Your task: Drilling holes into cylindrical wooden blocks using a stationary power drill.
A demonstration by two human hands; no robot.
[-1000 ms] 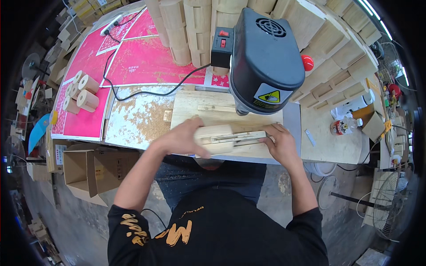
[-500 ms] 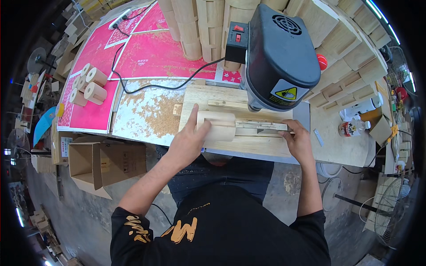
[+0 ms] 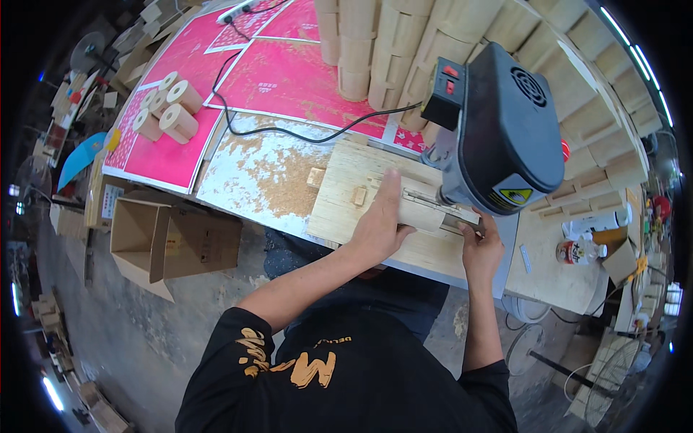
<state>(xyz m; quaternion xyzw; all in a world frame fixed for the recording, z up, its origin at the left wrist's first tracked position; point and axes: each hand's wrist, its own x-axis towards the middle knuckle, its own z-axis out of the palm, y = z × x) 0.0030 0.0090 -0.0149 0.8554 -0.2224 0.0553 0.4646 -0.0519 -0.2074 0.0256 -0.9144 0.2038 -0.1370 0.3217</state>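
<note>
Machine (image 3: 509, 137) stands between the cylinder cluster (image 3: 179, 124), left, and 1 bottle (image 3: 580, 252), right.

There's room left of the machine head (image 3: 505, 123), over the dusty tabletop (image 3: 242, 162), past a trailing cable (image 3: 317, 141), but a wooden cylinder (image 3: 416, 216) blocks underneath, wooden stacks (image 3: 397, 54) behind!

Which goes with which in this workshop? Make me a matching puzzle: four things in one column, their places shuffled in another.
Things
1. Left hand
2. Right hand
3. Black cord
4. Short wooden cylinders

Places
A. Grouped on the pink sheeting
B. Near the right end of the handled cylinder
C. Running to the switch box on the dark machine
D. Against the handled cylinder's left end

Pairs: 1-D, 2-B, 3-C, 4-A
</note>
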